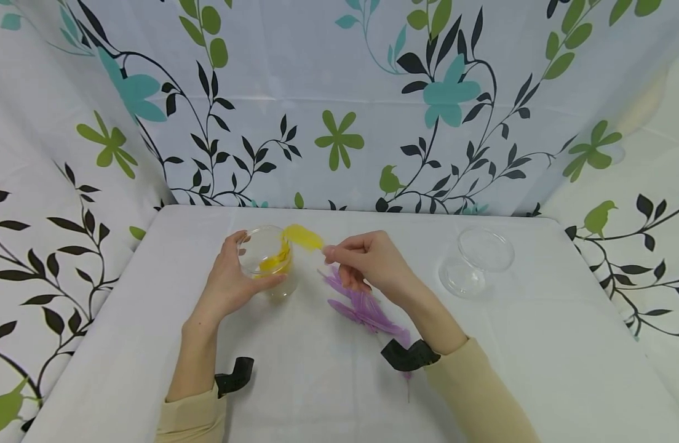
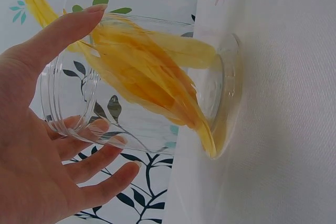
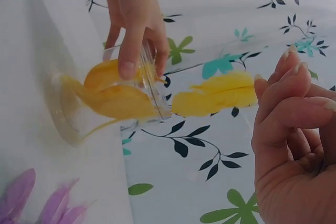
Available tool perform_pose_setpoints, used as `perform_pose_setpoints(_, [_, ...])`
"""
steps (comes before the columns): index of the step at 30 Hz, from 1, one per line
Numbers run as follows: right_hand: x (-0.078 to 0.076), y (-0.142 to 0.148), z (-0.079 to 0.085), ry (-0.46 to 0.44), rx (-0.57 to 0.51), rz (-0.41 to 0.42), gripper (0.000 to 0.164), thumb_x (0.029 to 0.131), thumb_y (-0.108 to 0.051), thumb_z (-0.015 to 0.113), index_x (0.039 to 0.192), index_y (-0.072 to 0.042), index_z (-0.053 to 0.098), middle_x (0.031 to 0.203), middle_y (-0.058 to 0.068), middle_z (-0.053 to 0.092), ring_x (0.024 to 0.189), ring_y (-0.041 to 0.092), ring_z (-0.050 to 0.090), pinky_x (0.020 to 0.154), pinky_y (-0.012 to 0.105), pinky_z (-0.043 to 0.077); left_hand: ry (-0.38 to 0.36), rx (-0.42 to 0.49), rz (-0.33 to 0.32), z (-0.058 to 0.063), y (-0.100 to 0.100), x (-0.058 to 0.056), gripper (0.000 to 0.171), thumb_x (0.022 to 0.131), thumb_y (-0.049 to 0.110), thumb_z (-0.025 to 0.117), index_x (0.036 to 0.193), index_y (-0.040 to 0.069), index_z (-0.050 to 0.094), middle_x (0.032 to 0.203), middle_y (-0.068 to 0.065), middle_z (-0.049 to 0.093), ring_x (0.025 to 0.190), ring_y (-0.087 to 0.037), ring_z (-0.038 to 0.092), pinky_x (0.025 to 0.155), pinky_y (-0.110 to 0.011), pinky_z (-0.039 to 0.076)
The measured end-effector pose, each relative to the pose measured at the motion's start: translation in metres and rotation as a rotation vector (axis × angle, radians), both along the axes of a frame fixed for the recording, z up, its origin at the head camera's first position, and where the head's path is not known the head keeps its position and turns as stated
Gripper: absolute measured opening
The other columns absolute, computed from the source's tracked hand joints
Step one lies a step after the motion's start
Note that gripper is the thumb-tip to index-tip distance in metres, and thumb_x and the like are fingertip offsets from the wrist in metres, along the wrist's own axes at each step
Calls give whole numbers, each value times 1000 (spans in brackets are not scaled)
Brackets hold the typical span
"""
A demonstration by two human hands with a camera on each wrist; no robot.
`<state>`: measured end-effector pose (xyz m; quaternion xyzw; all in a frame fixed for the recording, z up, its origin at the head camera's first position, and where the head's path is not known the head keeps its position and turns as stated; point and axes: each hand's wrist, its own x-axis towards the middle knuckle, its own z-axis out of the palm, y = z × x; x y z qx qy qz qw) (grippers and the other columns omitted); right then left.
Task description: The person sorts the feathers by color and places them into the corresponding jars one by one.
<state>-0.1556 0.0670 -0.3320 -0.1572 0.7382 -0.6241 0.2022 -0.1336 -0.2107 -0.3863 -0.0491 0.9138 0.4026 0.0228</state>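
My left hand (image 1: 229, 286) grips a clear jar (image 1: 262, 246) near its rim, thumb on the near side and fingers on the far side. The jar stands upright on the table, with several yellow feathers (image 2: 152, 82) inside. Between thumb and fingertips, my right hand (image 1: 375, 261) pinches one yellow feather (image 1: 303, 237) by an end. That feather lies roughly level beside the jar's mouth, and its far end reaches the rim. Below the right hand, a bunch of purple feathers (image 1: 364, 307) lies on the table, partly hidden by the hand and wrist.
A second clear jar (image 1: 458, 277) stands on the right side of the white table (image 1: 317, 381), with no feathers visible in it. Leaf-patterned cloth (image 1: 295, 80) hangs behind the table and along both sides.
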Motion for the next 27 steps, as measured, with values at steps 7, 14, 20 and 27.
perform_pose_setpoints(7, [-3,-24,-7,-45,22,63,30,93,-36,71,92,-6,75,61,12,61,44,17,49,40,22,35,-1,4,1,0,0,0,117,74,51,84,157,11,12,160,-16,27,143,-39,33,108,-65,36])
perform_pose_setpoints(14, [-5,-49,-14,-62,40,109,27,94,-32,70,91,-5,74,61,12,62,44,17,49,40,20,35,1,9,1,-1,0,0,115,76,49,83,157,11,12,159,-18,28,141,-41,34,107,-67,36])
perform_pose_setpoints(20, [-9,-64,-21,-77,21,119,32,95,-28,69,96,3,72,59,9,61,43,14,49,40,20,36,-10,19,5,0,-1,-1,118,75,51,83,158,11,10,157,-23,29,139,-44,35,107,-68,35])
perform_pose_setpoints(27, [-14,-72,-32,-88,28,96,30,95,-31,68,92,-1,72,58,8,61,42,14,48,39,21,35,7,21,-9,-1,-2,-1,115,75,50,83,157,9,12,155,-23,31,140,-42,35,107,-65,37])
